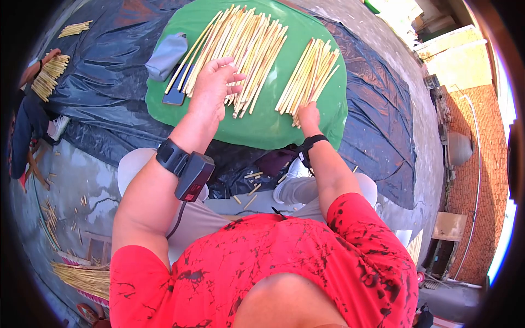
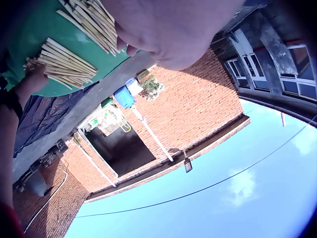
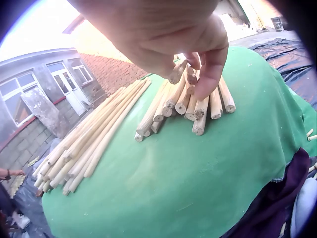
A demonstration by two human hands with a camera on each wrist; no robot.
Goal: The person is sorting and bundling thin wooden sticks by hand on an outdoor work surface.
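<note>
A large pile of peeled, pale yellow sticks (image 1: 249,54) lies fanned across the green cloth (image 1: 219,123). To its right is a smaller pile of the same sticks (image 1: 309,74). My right hand (image 1: 309,115) pinches at the near end of this smaller pile; in the right wrist view its thumb and fingers (image 3: 213,69) close around a stick end (image 3: 178,72) lifted above the others. My left hand (image 1: 210,85) hovers over the near left part of the large pile, palm turned inward, fingers loosely bent and holding nothing.
A grey pouch (image 1: 167,56) and a phone (image 1: 174,95) lie at the cloth's left edge. Dark plastic sheeting (image 1: 109,65) spreads underneath. At the far left another person's hand (image 1: 51,54) touches a stick bundle (image 1: 50,79). Loose stick pieces (image 1: 254,189) litter the ground near my feet.
</note>
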